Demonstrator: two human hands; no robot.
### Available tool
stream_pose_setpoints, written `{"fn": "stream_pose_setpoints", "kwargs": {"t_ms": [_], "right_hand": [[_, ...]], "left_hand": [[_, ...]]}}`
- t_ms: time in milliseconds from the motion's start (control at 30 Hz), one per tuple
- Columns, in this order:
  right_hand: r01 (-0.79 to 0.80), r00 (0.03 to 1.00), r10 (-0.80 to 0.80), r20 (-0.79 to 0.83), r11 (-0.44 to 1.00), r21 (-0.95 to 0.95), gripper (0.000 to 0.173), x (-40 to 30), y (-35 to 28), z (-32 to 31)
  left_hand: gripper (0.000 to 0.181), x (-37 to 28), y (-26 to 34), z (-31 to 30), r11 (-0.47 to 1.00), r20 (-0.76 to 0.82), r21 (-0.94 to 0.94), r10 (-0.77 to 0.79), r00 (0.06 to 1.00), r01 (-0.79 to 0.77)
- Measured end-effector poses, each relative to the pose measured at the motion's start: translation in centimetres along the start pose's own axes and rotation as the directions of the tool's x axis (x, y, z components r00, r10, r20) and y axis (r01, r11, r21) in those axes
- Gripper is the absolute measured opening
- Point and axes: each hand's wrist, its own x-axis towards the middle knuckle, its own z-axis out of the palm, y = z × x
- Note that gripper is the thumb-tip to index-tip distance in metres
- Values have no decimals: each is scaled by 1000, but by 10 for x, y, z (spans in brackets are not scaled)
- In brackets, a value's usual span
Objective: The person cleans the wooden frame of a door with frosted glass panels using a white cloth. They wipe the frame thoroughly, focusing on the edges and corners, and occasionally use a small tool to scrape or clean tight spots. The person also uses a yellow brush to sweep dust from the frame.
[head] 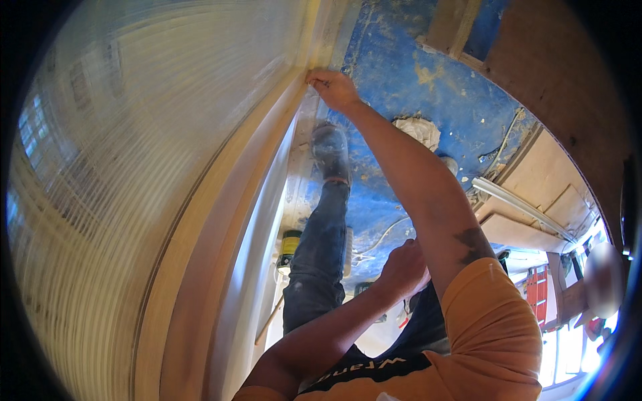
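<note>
My right hand [332,89] reaches far forward, its bent fingers against the corner of pale wood trim [296,82]. Whether something small is pinched between the fingertips cannot be made out. The trim runs along a large, shiny, see-through panel [150,120] with ribbed streaks, on the left. My left hand [405,268] is curled close to my body, below my right upper arm, which partly hides its fingers; what it may hold is not visible. A dusty shoe [330,145] stands on the floor below my right hand.
Blue, stained floor covering [381,90] carries a crumpled whitish cloth [417,131] and a cable. A can [290,245] stands beside my leg. Wooden boards [526,230] and a long white strip [521,208] lie right; farther back are a red ladder [536,293] and another person [602,285].
</note>
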Motion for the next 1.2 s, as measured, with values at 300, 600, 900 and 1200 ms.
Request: {"fn": "stream_pose_setpoints", "kwargs": {"t_ms": [300,600,900,1200], "right_hand": [[49,999,-49,-1,999,-20,21,-16,-21,-10],[-25,998,23,54,999,37,22,-47,-69,-19],[33,999,-38,28,983,182,21,-69,-89,-21],[59,995,-73,67,980,193,18,-98,-129,-27]], "left_hand": [[26,2,-6,5,1000,18,14,-3,1000,2],[20,3,-6,7,1000,10,21,-1,1000,1],[22,5,-3,6,996,112,67,-64,992,56],[33,2,-15,19,973,85,-122,-185,979,194]]}}
